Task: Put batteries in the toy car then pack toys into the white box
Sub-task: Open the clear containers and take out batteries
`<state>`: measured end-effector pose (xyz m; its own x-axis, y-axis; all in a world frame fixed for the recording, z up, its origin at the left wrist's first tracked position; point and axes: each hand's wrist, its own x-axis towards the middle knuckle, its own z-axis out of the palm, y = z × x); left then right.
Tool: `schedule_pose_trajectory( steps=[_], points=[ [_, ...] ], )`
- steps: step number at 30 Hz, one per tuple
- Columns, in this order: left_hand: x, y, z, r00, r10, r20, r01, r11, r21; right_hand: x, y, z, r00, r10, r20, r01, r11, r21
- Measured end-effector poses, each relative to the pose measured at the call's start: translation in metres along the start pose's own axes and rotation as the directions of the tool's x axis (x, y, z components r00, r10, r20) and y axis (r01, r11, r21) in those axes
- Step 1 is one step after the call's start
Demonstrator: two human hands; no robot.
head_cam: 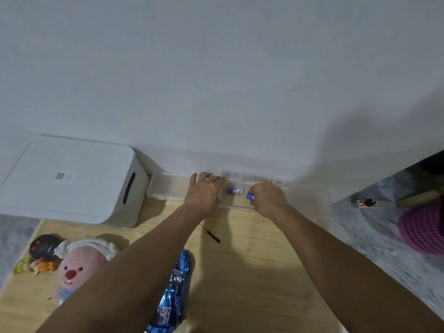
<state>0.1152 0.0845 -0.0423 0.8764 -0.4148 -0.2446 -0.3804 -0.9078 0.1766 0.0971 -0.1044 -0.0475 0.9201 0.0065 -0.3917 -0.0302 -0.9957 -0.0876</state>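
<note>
You're right at the start here, reaching to the clear plastic case (168,188) against the wall, middle of the frame. Your right hand (268,199) pinches one blue battery (249,196) in curled fingers, just lifting it at the case's near edge. Your left hand (204,192) lies flat and relaxed, fingers straight, steadying the case. A second blue-and-white battery (235,191) lies in the case between your two hands.

By my read, nothing's loaded yet. The blue toy car (173,292) sits at bottom centre, partly under your left forearm, and whether its battery cover is off I can't tell from here. The small black screwdriver (212,236) lies on the wooden surface (252,272) between case and car, so it looks like the cover is yet to be dealt with.

Packing hasn't begun either: the white box (72,179) at the left has its lid on. Waiting at lower left are the pink plush toy (79,265), a dark round toy (44,245) and a small orange-and-yellow figure (36,266).

Off to the right, a power strip (365,203) and a pink mesh basket (422,231) sit on the floor, well apart. Mind that screwdriver on your way back to the car.
</note>
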Motion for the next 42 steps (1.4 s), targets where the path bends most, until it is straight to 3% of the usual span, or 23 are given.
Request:
schedule_pose_trajectory(
  steps=[5,7,12,18,25,29,34,36,39,42],
  points=[
    [0.001,0.000,0.001,1.000,-0.008,0.009,0.008,1.000,0.008,-0.041,-0.014,0.000,0.959,-0.125,-0.252,0.163,0.977,0.137],
    [0.002,0.000,0.001,1.000,-0.012,0.007,0.012,1.000,0.002,-0.060,-0.024,0.011,0.960,-0.135,-0.246,0.179,0.970,0.166],
    [0.001,0.002,0.000,1.000,-0.014,0.010,0.015,1.000,-0.009,-0.082,-0.035,0.054,0.990,-0.029,-0.137,0.060,0.972,0.227],
    [-0.001,0.001,-0.001,1.000,-0.008,0.006,0.008,0.999,-0.037,-0.088,-0.032,0.069,0.965,0.181,-0.191,-0.099,0.922,0.374],
    [-0.001,0.001,-0.001,1.000,-0.009,0.008,0.009,0.999,-0.039,-0.087,-0.030,0.077,0.926,0.116,-0.358,-0.043,0.978,0.204],
    [-0.001,0.001,-0.001,1.000,-0.005,0.008,0.006,0.999,-0.040,-0.086,-0.028,0.078,0.924,0.118,-0.365,-0.032,0.972,0.234],
    [0.000,0.000,0.001,1.000,-0.003,0.004,0.003,0.999,-0.034,-0.063,-0.034,0.049,0.826,0.088,-0.557,0.101,0.949,0.299],
    [0.001,-0.001,0.002,1.000,-0.005,0.004,0.005,0.999,-0.038,-0.045,-0.037,0.036,0.852,0.051,-0.521,0.128,0.944,0.303],
    [0.001,0.000,0.002,1.000,-0.008,0.008,0.008,0.999,-0.036,-0.023,-0.039,0.020,0.949,0.027,-0.315,0.072,0.952,0.297],
    [0.001,0.000,0.003,1.000,-0.003,-0.006,0.002,0.999,-0.038,-0.010,-0.040,0.010,0.983,0.040,-0.177,0.002,0.972,0.234]
  ],
)
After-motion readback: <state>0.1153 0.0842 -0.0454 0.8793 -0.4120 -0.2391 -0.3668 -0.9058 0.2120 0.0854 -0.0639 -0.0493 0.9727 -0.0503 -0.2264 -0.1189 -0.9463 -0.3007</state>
